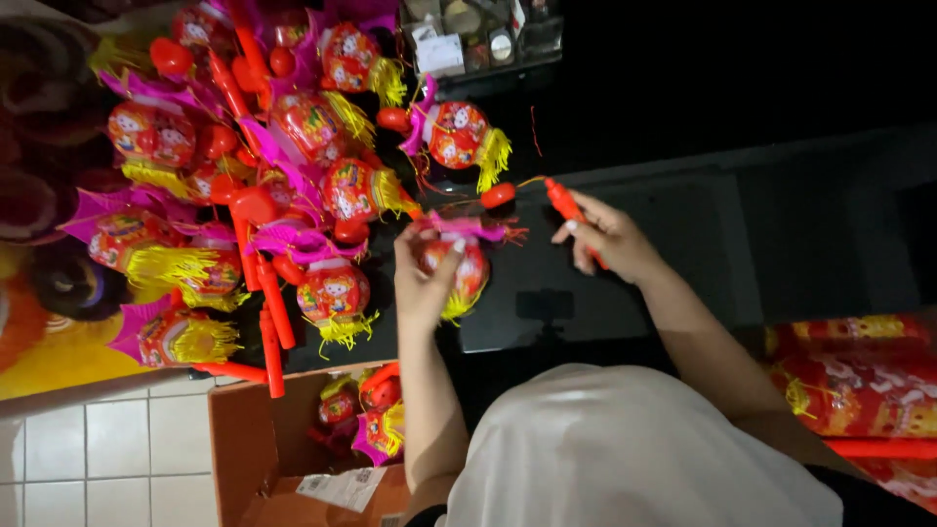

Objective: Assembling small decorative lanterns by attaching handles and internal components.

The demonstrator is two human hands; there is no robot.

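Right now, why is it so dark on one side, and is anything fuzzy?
Head view: the upper right is nearly black, unlit; the lantern pile at left is bright and colourful. The dark table shows a faint sheen. The left hand and right hand look slightly soft, the edges blurrier.

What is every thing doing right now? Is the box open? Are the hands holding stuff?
Left hand: closed around a lantern.
Held lantern: off the table, yellow tassel hanging down.
Right hand: gripping a red stick.
Red stick: tilted, lifted above the table.
Lantern pile: heaped on the dark table, jumbled.
Cardboard box: open, a few lanterns inside.
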